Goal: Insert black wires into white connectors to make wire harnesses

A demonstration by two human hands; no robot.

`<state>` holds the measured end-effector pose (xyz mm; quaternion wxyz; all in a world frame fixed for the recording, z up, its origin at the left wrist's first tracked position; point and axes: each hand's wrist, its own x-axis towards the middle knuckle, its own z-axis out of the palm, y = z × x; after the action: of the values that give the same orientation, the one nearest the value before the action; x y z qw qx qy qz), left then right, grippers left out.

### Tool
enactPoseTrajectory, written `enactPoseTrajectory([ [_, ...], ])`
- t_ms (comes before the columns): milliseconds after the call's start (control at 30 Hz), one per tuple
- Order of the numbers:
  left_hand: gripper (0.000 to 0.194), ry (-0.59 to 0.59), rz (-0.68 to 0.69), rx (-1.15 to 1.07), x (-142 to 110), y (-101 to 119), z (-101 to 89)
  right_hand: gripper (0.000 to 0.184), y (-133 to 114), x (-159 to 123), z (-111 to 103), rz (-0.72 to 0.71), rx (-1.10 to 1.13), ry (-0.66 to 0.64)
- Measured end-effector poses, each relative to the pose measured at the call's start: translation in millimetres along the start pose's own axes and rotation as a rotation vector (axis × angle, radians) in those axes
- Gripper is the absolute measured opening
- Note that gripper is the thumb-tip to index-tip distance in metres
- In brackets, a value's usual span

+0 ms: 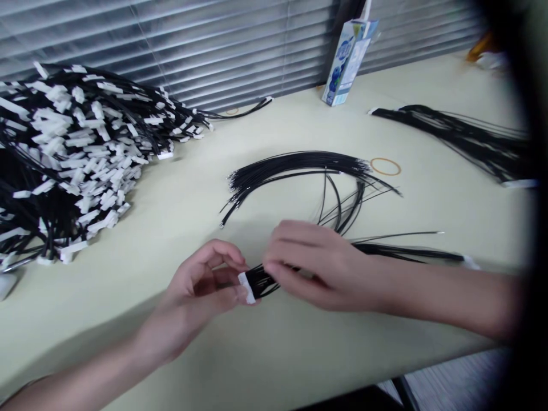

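My left hand (201,285) pinches a small white connector (247,287) between thumb and fingers, low in the middle of the view. Black wires (263,281) run out of the connector to the right. My right hand (317,265) is closed on those wires right beside the connector, fingers curled over them. The wires carry on under my right wrist to a white end piece (470,262) at the right. A loose bundle of black wires (299,168) lies fanned on the pale table (274,354) just beyond my hands.
A big heap of finished black wires with white connectors (72,154) fills the left. Another black wire bundle (462,134) lies at the right. A rubber band (385,166) and a blue-and-white carton (349,57) sit near the grey blinds (192,45).
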<state>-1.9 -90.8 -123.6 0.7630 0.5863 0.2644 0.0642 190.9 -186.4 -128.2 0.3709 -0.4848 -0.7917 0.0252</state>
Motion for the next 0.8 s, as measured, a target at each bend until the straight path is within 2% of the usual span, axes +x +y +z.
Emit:
enactPoseTrajectory([
  [100, 0.019, 0.018, 0.001, 0.018, 0, 0, 1.3, 0.027, 21, 1, 0, 0.157, -0.104, 0.010],
  [233, 0.017, 0.042, -0.014, 0.029, 1, 1, 2.4, 0.052, 55, 0, 0, 0.265, -0.339, -0.181],
  [333, 0.018, 0.046, -0.013, 0.021, 0, 0, 1.9, 0.056, 69, -1, 1, 0.272, -0.373, -0.284],
  [567, 0.019, 0.052, -0.010, 0.013, -1, 0, 1.9, 0.047, 65, -2, 3, 0.209, -0.432, -0.251],
  [800, 0.018, 0.037, 0.000, 0.001, -1, 1, 3.2, 0.021, 59, -4, -5, 0.112, -0.493, -0.247],
])
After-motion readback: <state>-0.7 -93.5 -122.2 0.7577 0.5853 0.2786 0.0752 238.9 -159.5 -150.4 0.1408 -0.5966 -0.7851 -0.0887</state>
